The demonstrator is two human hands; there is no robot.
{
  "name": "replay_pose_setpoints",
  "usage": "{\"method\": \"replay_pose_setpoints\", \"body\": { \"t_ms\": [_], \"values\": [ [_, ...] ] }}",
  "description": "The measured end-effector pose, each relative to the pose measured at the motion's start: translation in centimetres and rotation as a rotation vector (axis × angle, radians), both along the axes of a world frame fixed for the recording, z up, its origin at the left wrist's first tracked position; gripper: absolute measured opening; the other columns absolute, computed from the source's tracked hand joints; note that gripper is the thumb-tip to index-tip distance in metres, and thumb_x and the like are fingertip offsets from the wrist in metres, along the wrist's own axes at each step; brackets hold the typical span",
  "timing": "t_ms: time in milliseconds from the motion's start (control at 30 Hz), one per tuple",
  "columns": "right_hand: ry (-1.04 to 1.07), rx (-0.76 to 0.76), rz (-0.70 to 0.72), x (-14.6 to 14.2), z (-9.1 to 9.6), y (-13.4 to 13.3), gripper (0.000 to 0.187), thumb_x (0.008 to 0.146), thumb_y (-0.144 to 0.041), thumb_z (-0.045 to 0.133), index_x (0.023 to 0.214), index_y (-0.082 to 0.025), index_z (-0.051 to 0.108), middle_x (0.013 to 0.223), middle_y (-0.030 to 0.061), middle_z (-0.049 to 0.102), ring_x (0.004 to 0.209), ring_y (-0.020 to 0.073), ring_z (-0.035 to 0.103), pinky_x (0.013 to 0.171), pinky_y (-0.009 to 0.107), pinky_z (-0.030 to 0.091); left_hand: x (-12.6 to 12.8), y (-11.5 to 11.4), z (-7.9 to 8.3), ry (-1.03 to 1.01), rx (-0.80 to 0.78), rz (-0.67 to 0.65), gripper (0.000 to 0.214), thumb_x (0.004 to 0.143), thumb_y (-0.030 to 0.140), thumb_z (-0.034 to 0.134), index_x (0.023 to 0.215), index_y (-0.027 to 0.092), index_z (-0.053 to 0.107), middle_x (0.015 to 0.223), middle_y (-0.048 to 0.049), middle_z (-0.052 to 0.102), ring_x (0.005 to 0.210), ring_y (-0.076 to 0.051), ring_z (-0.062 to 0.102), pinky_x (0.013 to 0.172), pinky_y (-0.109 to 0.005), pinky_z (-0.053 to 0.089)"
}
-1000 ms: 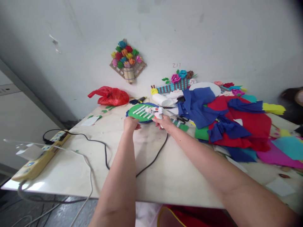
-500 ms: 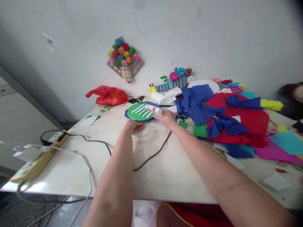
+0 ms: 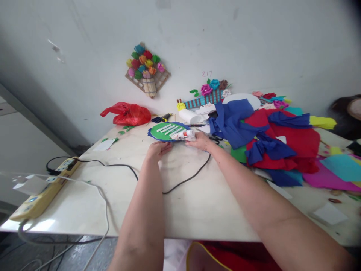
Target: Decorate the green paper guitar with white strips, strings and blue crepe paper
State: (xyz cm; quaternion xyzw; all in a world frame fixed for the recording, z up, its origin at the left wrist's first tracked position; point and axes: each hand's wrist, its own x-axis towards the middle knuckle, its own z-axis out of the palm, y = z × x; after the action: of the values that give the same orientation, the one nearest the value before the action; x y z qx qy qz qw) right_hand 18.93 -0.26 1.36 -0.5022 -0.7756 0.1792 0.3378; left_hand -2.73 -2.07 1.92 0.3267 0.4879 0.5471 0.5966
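A round green disc (image 3: 158,132) with a ruffled blue rim stands in the middle of the table, with several white strips (image 3: 172,128) laid across it side by side. At its near edge is my left hand (image 3: 158,150), fingers curled together against the rim; how far they reach underneath is hidden. My right hand (image 3: 200,141) is closed around a white glue gun (image 3: 184,134) with red markings. The gun lies sideways over the disc's right part, its nozzle pointing left near the strips. A black cord (image 3: 194,176) trails from below my right hand.
A yellow power strip (image 3: 42,197) with cables lies at the left edge. Behind the disc are a red plastic bag (image 3: 131,114), yellow-handled pliers (image 3: 162,118) and a white roll (image 3: 189,116). Coloured crepe paper (image 3: 279,139) piles up at the right, beside black-handled scissors (image 3: 216,139).
The glue gun and my right hand have shifted slightly down and toward the near edge of the disc. My left hand stays at the rim, and the disc looks slightly flatter.
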Motion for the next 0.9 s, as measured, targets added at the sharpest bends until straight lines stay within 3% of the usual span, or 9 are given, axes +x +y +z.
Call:
{"method": "replay_pose_setpoints", "body": {
  "t_ms": [200, 433, 733, 900],
  "values": [
    [0.032, 0.011, 0.018, -0.1, 0.3, -0.5, 0.035, 0.062, -0.047, 0.066, 0.080, -0.017, 0.069, 0.076, 0.0025, 0.069, 0.073, 0.0182, 0.063, 0.069, 0.026, 0.047, -0.5, 0.2, -0.8, -0.156, 0.049, 0.028, 0.013, 0.072, -0.003, 0.051, 0.081, 0.005, 0.055, 0.071, -0.0144, 0.066, 0.076, -0.025, 0.066, 0.075, -0.037, 0.053],
    [-0.048, 0.050, -0.017, -0.1, 0.2, -0.7, 0.038, 0.062, -0.050, 0.065, 0.085, -0.019, 0.069, 0.080, 0.0033, 0.069, 0.076, 0.0190, 0.063, 0.070, 0.027, 0.047, -0.8, 0.6, -1.2, -0.200, 0.068, 0.068, 0.016, 0.073, 0.000, 0.053, 0.089, 0.005, 0.055, 0.075, -0.0158, 0.066, 0.080, -0.027, 0.065, 0.078, -0.039, 0.052],
    [-0.176, 0.144, -0.153, -0.6, 0.0, -1.3, 0.045, 0.061, -0.057, 0.062, 0.089, -0.023, 0.069, 0.079, 0.0039, 0.069, 0.075, 0.0199, 0.063, 0.066, 0.028, 0.047, -0.8, 1.2, -0.9, -0.188, 0.030, 0.038, 0.034, 0.086, 0.030, 0.044, 0.104, 0.002, 0.050, 0.074, -0.0192, 0.065, 0.076, -0.025, 0.066, 0.073, -0.037, 0.053],
    [-0.241, 0.186, -0.197, -0.9, 0.0, -1.9, 0.044, 0.062, -0.058, 0.061, 0.090, -0.025, 0.069, 0.077, 0.0038, 0.069, 0.073, 0.0198, 0.063, 0.064, 0.027, 0.046, 0.0, 1.0, -0.2, -0.147, 0.041, 0.075, 0.036, 0.083, 0.032, 0.049, 0.103, 0.002, 0.051, 0.071, -0.0175, 0.064, 0.071, -0.024, 0.066, 0.072, -0.037, 0.053]
  ]
}}
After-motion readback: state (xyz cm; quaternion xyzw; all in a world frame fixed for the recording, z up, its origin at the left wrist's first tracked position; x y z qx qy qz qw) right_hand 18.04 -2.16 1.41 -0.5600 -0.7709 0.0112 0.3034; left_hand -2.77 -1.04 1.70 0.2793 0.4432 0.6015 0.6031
